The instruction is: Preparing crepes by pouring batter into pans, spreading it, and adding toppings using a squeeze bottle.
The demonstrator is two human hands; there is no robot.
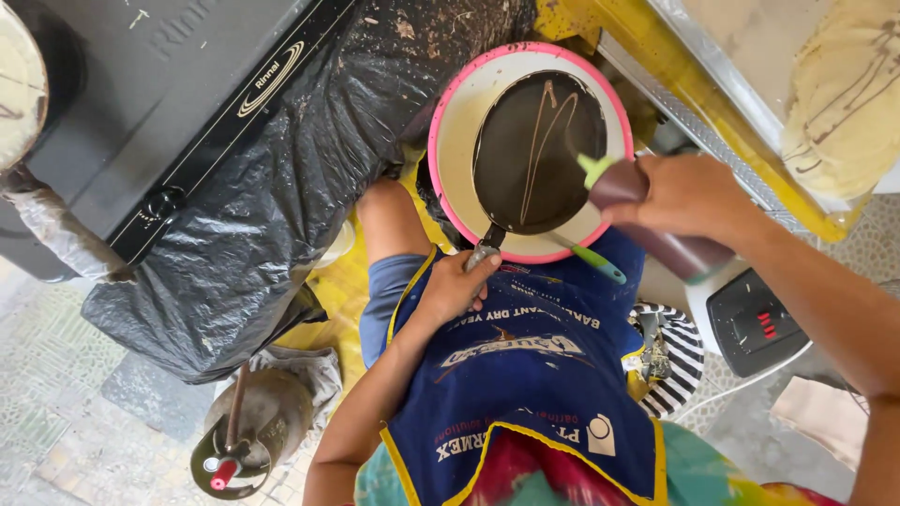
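My left hand (457,286) is gripping the handle (485,251) of a small dark frying pan (537,153), fingers curled tight round it, thumb lying on top. The pan is sitting just beyond my knuckles, held over a pink-rimmed basin (450,131) w/ pale batter in it. A thin brownish squiggle is showing on the pan's dark surface.

My right hand (689,195) is wrapping a brown squeeze bottle (661,230), fingers closed round its body, bottle tipped so the green nozzle (592,169) is pointing at the pan's near-right edge, just past my fingertips. A green-handled utensil (592,260) is resting on the basin rim, below the bottle & between my two hands.

Under both wrists my blue apron (530,375) is covering my lap. Left of my left hand, a black plastic sheet (272,187) is draping off a dark gas stove (159,103). Further down on that side a gas cylinder (248,431) is standing on the floor. Beyond my right hand, a stack of pale flat crepes (844,94) is lying on a tray, well apart from the pan.
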